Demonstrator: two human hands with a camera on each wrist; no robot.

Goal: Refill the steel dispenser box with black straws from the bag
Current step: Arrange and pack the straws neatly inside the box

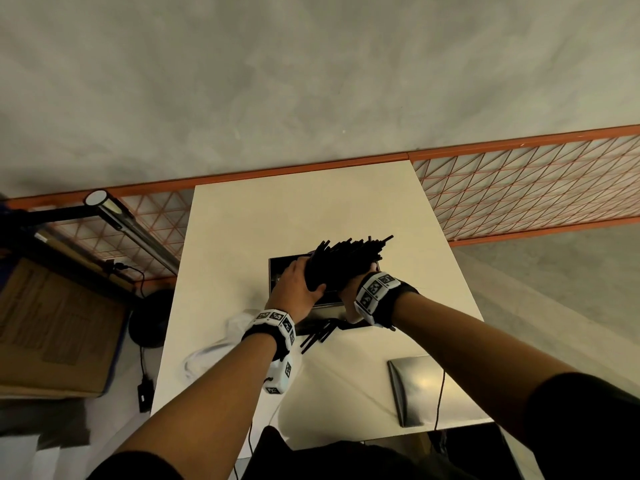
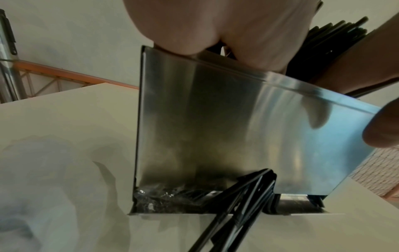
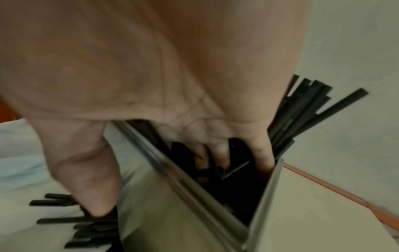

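A thick bundle of black straws [image 1: 346,258] stands tilted, its lower end inside the open steel dispenser box [image 1: 273,271] in the middle of the white table. My left hand [image 1: 301,284] grips the bundle from the left. My right hand [image 1: 356,289] holds it from the right, its fingers [image 3: 224,153] reaching down into the box among the straws [image 3: 313,109] and its thumb [image 3: 92,179] outside the front wall. In the left wrist view the shiny front wall [image 2: 237,127] fills the frame. Several straws [image 2: 244,196] poke out of its bottom slot.
A crumpled clear plastic bag [image 1: 214,344] lies left of the box. The loose straws [image 1: 317,336] spread over the table in front of it. A steel lid [image 1: 412,389] rests near the table's front right. Orange mesh railing [image 1: 519,188] runs behind; a cardboard box [image 1: 52,327] sits at left.
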